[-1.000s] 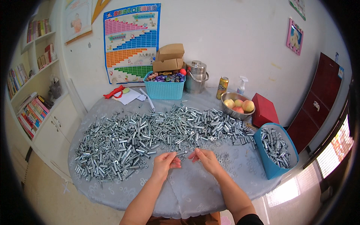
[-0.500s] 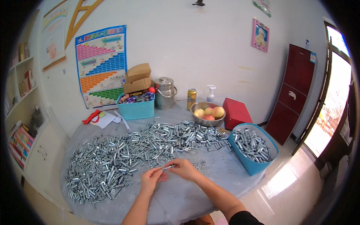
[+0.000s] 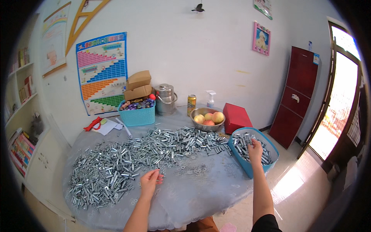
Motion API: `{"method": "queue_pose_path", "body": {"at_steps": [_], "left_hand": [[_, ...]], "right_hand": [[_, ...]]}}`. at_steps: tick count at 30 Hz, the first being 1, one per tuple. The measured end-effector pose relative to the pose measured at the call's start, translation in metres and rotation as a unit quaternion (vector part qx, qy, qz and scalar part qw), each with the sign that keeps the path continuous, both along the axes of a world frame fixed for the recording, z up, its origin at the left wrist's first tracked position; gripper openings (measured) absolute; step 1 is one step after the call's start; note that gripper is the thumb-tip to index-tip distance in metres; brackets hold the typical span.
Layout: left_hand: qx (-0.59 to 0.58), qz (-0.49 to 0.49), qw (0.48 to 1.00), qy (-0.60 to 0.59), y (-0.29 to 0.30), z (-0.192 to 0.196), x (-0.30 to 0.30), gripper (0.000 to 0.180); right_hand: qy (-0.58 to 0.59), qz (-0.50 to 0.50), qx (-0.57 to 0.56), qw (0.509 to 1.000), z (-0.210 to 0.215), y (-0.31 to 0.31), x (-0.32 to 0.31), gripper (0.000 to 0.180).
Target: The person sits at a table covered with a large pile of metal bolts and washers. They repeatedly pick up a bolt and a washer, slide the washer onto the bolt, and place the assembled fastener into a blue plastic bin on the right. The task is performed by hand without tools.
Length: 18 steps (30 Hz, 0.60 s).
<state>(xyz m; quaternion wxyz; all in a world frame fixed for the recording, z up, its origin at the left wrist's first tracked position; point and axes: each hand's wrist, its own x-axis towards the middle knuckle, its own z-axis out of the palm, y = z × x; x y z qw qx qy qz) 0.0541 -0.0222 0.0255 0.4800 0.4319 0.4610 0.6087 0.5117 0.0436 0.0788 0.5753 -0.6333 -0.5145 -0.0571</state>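
Note:
My left hand point(image 3: 150, 183) hovers over the table just in front of a wide pile of small silvery metal sleeves and bolts point(image 3: 112, 166). Its fingers are loosely bent and apart, with no part visible in them. Out to the right, my right hand point(image 3: 255, 150) is over the blue plastic bin point(image 3: 247, 168), its fingers slightly spread above the metal sleeves point(image 3: 240, 144) inside. Nothing can be made out between those fingers. Loose washers point(image 3: 197, 169) are scattered over the grey tablecloth point(image 3: 185, 201) between my hands and the pile.
Behind the pile stand a light-blue basket of wrapped sweets point(image 3: 137, 117), a lidded steel pot point(image 3: 165, 101), a yellow can point(image 3: 191, 104), a spray bottle point(image 3: 210, 99), a steel bowl of peaches point(image 3: 208, 127) and a red box point(image 3: 236, 118). Papers point(image 3: 106, 127) lie at the back left.
My hands were together at the table's middle, on a small metal piece. My right hand has moved right, over the bin; my left has come away slightly. The view has shifted a little.

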Motion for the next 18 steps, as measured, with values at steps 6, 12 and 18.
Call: {"method": "queue_pose_path", "body": {"at_steps": [6,12,18], "left_hand": [[0.033,0.029,0.999,-0.008,0.002,0.025,-0.012,0.022],[0.061,0.081,0.995,-0.006,-0.002,0.06,-0.048,0.02],[0.06,0.185,0.976,0.101,-0.038,0.052,-0.131,0.016]], "right_hand": [[-0.041,0.079,0.014,0.996,0.001,-0.016,-0.041,0.022],[-0.04,0.37,-0.132,0.919,-0.022,-0.015,-0.172,0.019],[-0.179,0.55,-0.112,0.808,-0.04,-0.029,-0.29,0.019]]}}
